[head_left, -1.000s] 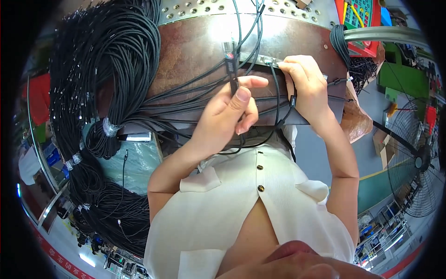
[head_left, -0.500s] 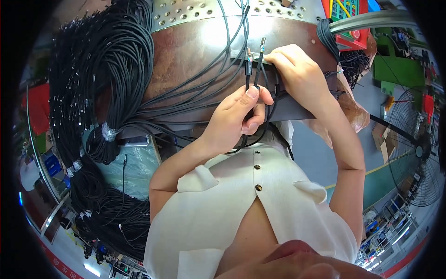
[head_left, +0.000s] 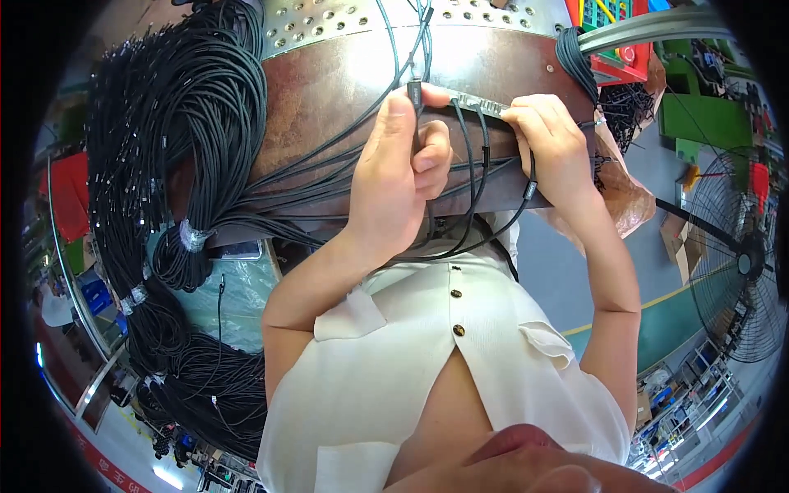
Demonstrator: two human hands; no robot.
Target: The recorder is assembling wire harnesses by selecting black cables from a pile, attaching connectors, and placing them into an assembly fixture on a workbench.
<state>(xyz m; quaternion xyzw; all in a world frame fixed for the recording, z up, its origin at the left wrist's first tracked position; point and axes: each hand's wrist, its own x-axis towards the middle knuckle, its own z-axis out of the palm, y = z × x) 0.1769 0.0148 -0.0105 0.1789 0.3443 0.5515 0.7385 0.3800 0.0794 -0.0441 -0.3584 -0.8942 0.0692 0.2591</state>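
Observation:
My left hand (head_left: 394, 168) is closed round a black cable, whose black connector end (head_left: 414, 95) stands upright between thumb and fingers. Its index finger reaches the left end of a narrow grey slotted strip (head_left: 481, 104) near the table's front edge. Two black cables (head_left: 472, 160) hang from the strip toward me. At the strip's right end, the fingers of my right hand (head_left: 552, 140) pinch a third black cable (head_left: 531, 185), which carries a small label and curves down toward my lap. Its tip is hidden under the fingers.
A large tied bundle of black cables (head_left: 218, 123) covers the left of the brown table (head_left: 300, 99). More bundles (head_left: 205, 378) lie below it. A perforated metal plate (head_left: 329, 20) is at the back. Right are a curved metal rail (head_left: 657, 29) and a black fan (head_left: 748, 263).
My left hand has moved up and left, bringing its cable's connector to the strip's left end. The right hand has shifted right along the strip, where cables now hang from it.

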